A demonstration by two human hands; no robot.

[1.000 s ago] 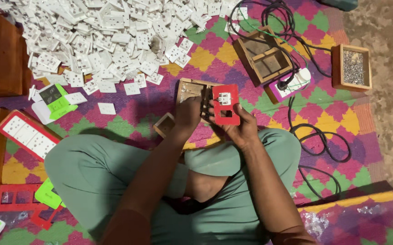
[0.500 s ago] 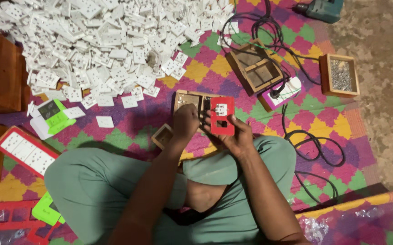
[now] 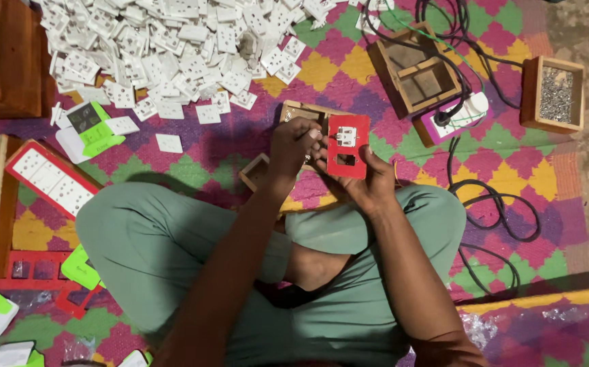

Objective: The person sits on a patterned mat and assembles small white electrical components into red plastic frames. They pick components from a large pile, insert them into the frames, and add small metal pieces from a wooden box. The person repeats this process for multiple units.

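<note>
My right hand point(image 3: 369, 178) holds a red plastic plate point(image 3: 347, 145) upright in front of my crossed legs. A small white socket piece point(image 3: 345, 136) sits in its upper opening, and the lower opening is an empty hole. My left hand point(image 3: 293, 145) is closed against the plate's left edge, fingertips pinched at the socket piece. What the fingers pinch is too small to tell. A small wooden box point(image 3: 299, 111) lies on the mat just behind both hands.
A big heap of white socket pieces point(image 3: 165, 47) covers the mat at the back. An open wooden box point(image 3: 420, 75), black cables point(image 3: 492, 197), a white plug block point(image 3: 461, 112) and a wooden tray of screws point(image 3: 556, 93) lie right. A red panel with white sockets point(image 3: 49, 178) lies left.
The view has shifted slightly. Both hands stay together on the red plate, with the left fingers working at its left edge.
</note>
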